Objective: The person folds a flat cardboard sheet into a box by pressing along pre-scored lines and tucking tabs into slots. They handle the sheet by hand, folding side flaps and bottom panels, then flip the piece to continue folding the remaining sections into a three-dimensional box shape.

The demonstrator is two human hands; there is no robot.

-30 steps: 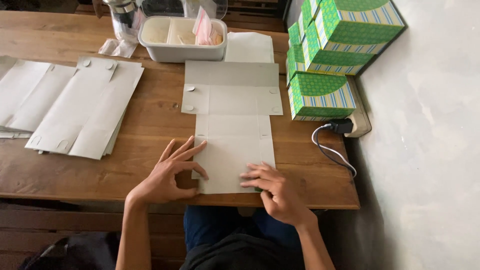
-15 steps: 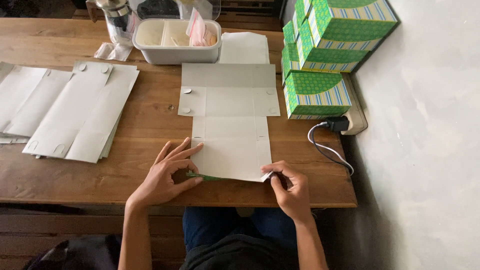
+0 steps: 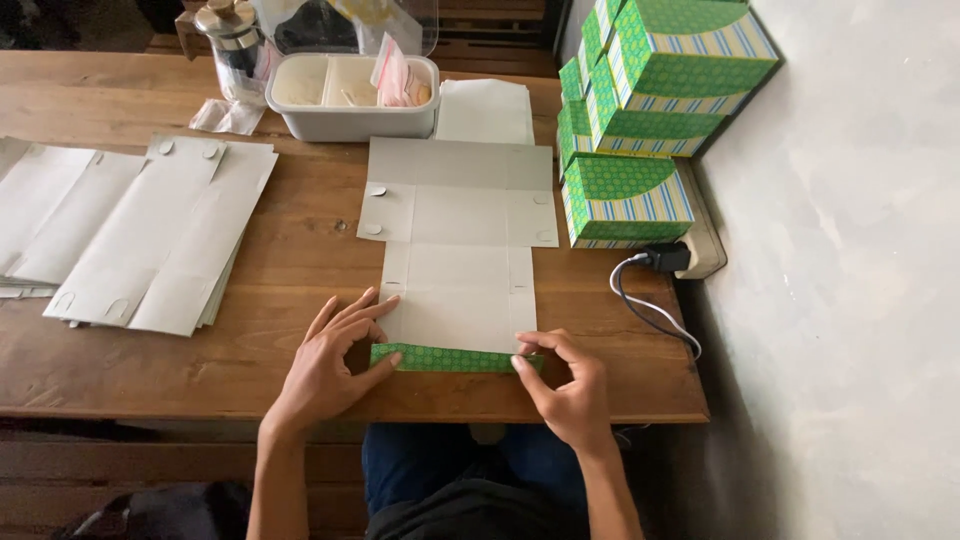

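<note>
A flat grey cardboard box blank (image 3: 458, 250) lies unfolded on the wooden table (image 3: 290, 270), plain side up. Its near edge is folded up and over, showing a green patterned strip (image 3: 450, 358). My left hand (image 3: 335, 362) rests at the strip's left end, thumb on the green flap and fingers spread on the card. My right hand (image 3: 565, 385) pinches the strip's right end between thumb and forefinger.
A stack of flat grey blanks (image 3: 150, 235) lies to the left. A white tub (image 3: 345, 95) and a metal-lidded jar (image 3: 232, 40) stand at the back. Finished green patterned boxes (image 3: 640, 120) are stacked at the right, by a power strip (image 3: 690, 255) and cable at the table's edge.
The near flap of the blank has been folded up and over, so its green printed side now shows. My right hand moved to the flap's right end; my left stayed at the left.
</note>
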